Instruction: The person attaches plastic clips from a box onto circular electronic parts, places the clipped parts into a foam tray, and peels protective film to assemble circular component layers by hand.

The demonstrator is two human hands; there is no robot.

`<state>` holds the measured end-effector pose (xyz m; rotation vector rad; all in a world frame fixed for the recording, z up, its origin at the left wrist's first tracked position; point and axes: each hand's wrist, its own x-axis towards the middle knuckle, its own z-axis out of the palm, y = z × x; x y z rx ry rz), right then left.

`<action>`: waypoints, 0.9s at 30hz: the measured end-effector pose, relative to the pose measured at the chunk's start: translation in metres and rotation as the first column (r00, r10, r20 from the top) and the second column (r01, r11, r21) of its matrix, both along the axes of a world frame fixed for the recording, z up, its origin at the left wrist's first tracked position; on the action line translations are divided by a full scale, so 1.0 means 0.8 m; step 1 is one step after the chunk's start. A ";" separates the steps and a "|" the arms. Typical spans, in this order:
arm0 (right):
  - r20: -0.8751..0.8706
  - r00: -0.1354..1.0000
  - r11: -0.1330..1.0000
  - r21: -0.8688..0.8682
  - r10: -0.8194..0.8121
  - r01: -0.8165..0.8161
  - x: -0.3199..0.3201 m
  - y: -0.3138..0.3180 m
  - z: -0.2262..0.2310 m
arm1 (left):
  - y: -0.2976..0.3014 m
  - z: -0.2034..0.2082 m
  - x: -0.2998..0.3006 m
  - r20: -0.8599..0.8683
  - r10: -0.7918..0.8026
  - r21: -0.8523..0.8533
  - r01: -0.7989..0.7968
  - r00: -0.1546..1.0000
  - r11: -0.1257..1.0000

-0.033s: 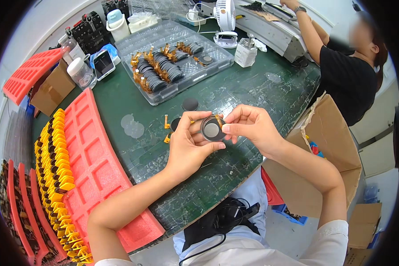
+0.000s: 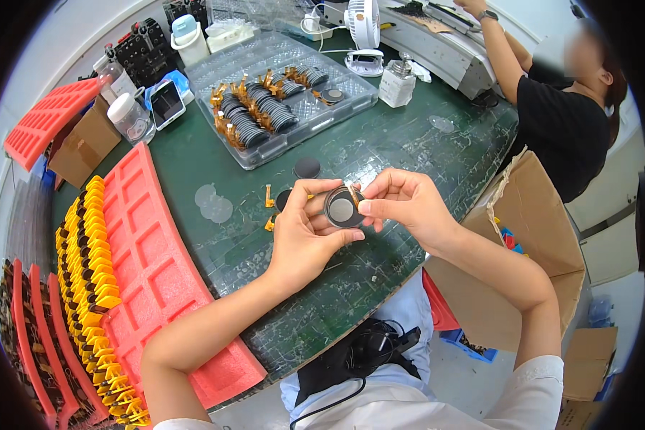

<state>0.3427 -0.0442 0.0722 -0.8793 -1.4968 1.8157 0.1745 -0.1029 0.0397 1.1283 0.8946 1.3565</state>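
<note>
left hand [image 2: 304,236]: fingers curled around the round disc part [image 2: 342,208], gripping its left rim from below and behind.
right hand [image 2: 407,208]: thumb and forefinger pinched shut on the disc's right edge, where a small amber tab stands up.
disc part: flat black ring with a dull grey centre, held above the near middle of the green mat [image 2: 408,143], between the two hands.
open room: bare mat lies to the right of the hands up to the table's near edge; a cardboard box [image 2: 530,236] stands just past that edge.
left margin: a long red foam tray [image 2: 158,258] with square pockets, and beside it a row of yellow-tabbed parts [image 2: 93,272] packed on edge.
ahead: a clear moulded plastic tray [image 2: 279,107] holding stacked dark discs with amber tabs; loose black discs [image 2: 307,168] and thin clear round films [image 2: 213,204] lie between the tray and the hands.
far right: another person in a black shirt [image 2: 566,129] at the table's far corner, well apart.
</note>
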 end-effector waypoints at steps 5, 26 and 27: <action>-0.023 1.000 1.000 0.013 -0.007 0.008 0.000 0.001 -0.001 | 0.000 0.002 0.002 -0.006 0.006 0.010 -0.006 1.000 1.000; 0.014 1.000 1.000 0.024 -0.021 0.020 -0.002 -0.002 0.002 | -0.002 -0.001 0.003 -0.034 0.019 0.051 -0.017 0.999 0.999; 0.010 1.000 0.999 0.025 -0.026 0.025 -0.002 -0.003 0.000 | -0.002 -0.002 0.003 -0.043 0.012 0.048 -0.010 0.999 0.999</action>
